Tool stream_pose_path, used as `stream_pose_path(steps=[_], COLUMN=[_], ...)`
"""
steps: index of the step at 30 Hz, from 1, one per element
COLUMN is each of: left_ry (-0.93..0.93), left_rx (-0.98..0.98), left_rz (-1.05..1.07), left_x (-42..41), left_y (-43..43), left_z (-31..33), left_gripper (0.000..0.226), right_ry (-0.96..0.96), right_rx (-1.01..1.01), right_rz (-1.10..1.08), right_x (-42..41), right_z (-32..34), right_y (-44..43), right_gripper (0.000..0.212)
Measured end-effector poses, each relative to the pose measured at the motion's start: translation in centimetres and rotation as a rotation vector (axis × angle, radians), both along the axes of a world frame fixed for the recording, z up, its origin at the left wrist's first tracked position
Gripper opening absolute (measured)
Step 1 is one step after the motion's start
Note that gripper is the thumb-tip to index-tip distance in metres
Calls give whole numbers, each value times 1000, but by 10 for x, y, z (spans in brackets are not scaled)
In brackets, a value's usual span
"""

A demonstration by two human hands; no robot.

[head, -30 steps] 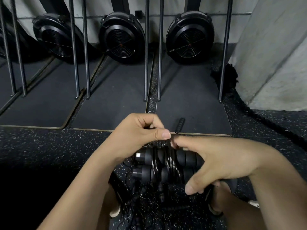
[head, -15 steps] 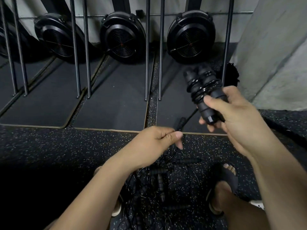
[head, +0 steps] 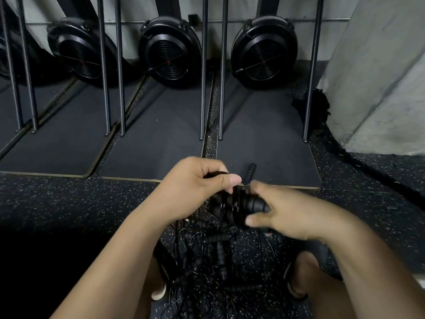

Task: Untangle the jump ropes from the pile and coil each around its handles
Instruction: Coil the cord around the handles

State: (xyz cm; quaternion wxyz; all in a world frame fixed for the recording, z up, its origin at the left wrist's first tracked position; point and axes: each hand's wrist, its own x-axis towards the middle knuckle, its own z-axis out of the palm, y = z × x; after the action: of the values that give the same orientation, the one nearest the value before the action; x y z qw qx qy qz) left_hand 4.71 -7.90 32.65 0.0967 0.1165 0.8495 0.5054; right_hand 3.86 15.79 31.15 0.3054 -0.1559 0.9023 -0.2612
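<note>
Above the speckled floor [head: 57,203], my right hand [head: 289,212] grips one end of a coiled bundle [head: 234,207] — black ribbed jump-rope handles wrapped in thin, glinting cord — while my left hand [head: 195,180], fingers curled, pinches at the cord on the bundle's top edge. Directly below, between my feet, the pile [head: 207,261] of wiry black ropes and loose ribbed grips lies tangled on the floor; a lone handle [head: 250,172] lies on the dark mat [head: 264,157] just beyond my knuckles.

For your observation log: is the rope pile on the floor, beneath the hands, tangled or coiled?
Tangled: in the rope pile, thin cords cross and loop over loose handles lying at different angles.
</note>
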Motion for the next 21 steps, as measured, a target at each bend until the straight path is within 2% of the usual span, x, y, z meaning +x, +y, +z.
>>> stream_pose_path(steps=[3, 5, 7, 9, 11, 12, 13, 15, 18, 21], left_ry=[-20, -40, -70, -209, -332, -375, -360, -232, -201, -203], left_rx=[19, 54, 103, 223, 350, 418, 369, 229, 179, -2], left_rz=[-12, -37, -35, -56, -141, -162, -105, 62, -8, -57], left_x=[-3, -4, -4, -3, 3, 5, 4, 5, 5, 9], left_y=[-6, -9, -11, -11, 1, 6, 11, 21, 29, 34], left_z=[-2, -4, -8, -6, 9, 10, 1, -9, -19, -17], left_gripper=[27, 23, 23, 27, 25, 39, 49, 44, 44, 46], right_ry=[-100, -117, -179, -256, -208, -173, -138, -83, -2, 150], right_rx=[-68, -148, -304, -448, -529, -574, -615, -683, -776, -788], right_rz=[207, 322, 314, 223, 158, 108, 44, -81, -279, -491], right_x=[8, 11, 14, 17, 19, 19, 18, 17, 12, -3], right_z=[15, 27, 43, 60, 71, 73, 73, 72, 70, 58], right_y=[1, 6, 12, 21, 25, 28, 30, 29, 21, 19], right_gripper=[28, 34, 40, 32, 26, 26, 26, 27, 22, 14])
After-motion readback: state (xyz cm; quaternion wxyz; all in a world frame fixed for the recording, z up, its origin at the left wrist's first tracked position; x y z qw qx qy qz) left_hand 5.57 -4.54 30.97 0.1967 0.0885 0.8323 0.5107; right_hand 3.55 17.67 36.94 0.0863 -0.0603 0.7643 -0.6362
